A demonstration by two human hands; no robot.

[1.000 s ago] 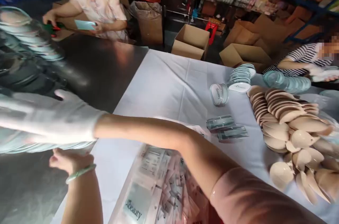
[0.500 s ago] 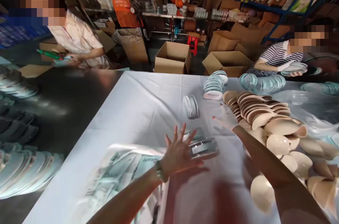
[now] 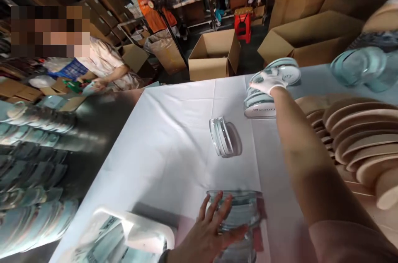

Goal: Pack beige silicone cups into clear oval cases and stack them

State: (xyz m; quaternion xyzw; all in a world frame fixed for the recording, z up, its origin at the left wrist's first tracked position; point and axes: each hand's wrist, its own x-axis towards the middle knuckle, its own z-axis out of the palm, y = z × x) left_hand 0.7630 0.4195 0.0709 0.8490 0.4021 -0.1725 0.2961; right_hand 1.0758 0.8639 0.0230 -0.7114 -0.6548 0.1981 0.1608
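My left hand (image 3: 214,228) is bare, its fingers spread over a row of clear plastic packs (image 3: 241,209) near the front of the white-covered table. My right hand (image 3: 270,83) wears a white glove and reaches far forward. Its fingers bend over the edge of a clear oval pack in a stack of packs (image 3: 259,109) with printed lettering. Part of that grip is hidden by the hand itself. Between the two hands, a small group of clear packs (image 3: 220,136) stands on edge on the cloth.
A white plastic basket (image 3: 133,217) of printed packs stands at front left. Beige cup-shaped pieces (image 3: 367,138) are piled at right, with more clear packs (image 3: 367,68) behind. Cardboard boxes (image 3: 208,68) stand beyond the table. A person (image 3: 108,64) works at left beside stacked packs (image 3: 37,221).
My right hand has gone forward from beside the beige pile to the oval stack. My left hand has come down onto the clear packs. The view has shifted and tilted.
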